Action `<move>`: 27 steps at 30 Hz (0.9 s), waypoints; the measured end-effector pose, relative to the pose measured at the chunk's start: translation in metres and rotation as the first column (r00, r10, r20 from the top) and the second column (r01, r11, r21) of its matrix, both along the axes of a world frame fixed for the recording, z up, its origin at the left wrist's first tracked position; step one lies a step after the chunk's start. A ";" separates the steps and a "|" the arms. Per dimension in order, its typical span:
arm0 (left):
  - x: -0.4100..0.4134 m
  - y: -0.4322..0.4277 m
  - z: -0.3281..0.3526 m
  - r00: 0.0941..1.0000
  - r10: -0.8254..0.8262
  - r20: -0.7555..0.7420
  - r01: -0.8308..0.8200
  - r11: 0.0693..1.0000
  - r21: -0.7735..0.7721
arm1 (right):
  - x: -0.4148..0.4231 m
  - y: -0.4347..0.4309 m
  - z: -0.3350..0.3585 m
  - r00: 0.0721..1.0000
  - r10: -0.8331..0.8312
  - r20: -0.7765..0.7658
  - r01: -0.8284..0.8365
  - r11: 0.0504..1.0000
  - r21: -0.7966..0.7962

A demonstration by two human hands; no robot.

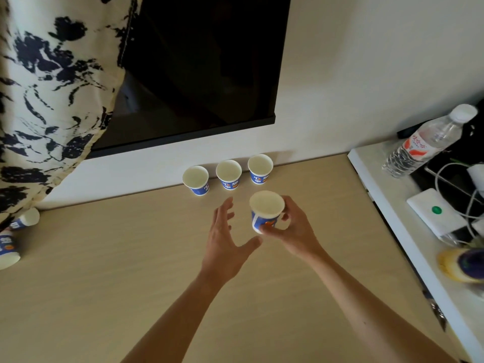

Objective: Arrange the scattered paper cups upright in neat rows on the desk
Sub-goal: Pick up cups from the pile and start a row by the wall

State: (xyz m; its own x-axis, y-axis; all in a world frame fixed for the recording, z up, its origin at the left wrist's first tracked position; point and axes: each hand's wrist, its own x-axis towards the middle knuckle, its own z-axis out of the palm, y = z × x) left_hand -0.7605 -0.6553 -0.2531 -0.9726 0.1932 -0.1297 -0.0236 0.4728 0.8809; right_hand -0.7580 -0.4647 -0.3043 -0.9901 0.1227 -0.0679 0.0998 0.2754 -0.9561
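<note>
Three blue-and-white paper cups stand upright in a row by the wall: a left cup [196, 180], a middle cup [228, 175] and a right cup [260, 169]. In front of the right cup, my right hand [290, 231] grips a fourth cup [265, 210] upright by its side. Just left of that cup, my left hand [224, 238] is spread and holds nothing. At the far left of the beige desk [104, 271], two more cups lie on their sides: one [25, 220] under the curtain, the other [7, 251] at the frame edge.
A patterned curtain [47, 100] hangs over the desk's left end. A dark screen [199, 69] hangs on the wall above the cups. To the right, a white shelf [377, 184] holds a water bottle [424, 142], a white box [434, 212] and cables.
</note>
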 end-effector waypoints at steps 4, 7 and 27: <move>0.004 -0.006 -0.010 0.997 0.074 0.016 -0.074 0.997 -0.018 | -0.032 0.034 -0.016 0.962 -0.273 0.023 0.272 0.961 0.049; 0.010 -0.012 -0.019 0.995 0.093 0.022 -0.093 0.995 -0.029 | -0.061 0.052 -0.031 0.928 -0.372 0.037 0.366 0.924 0.110; 0.011 -0.039 -0.041 0.985 0.165 0.048 -0.164 0.986 -0.029 | -0.130 0.073 -0.055 0.904 -0.426 0.042 0.411 0.890 0.196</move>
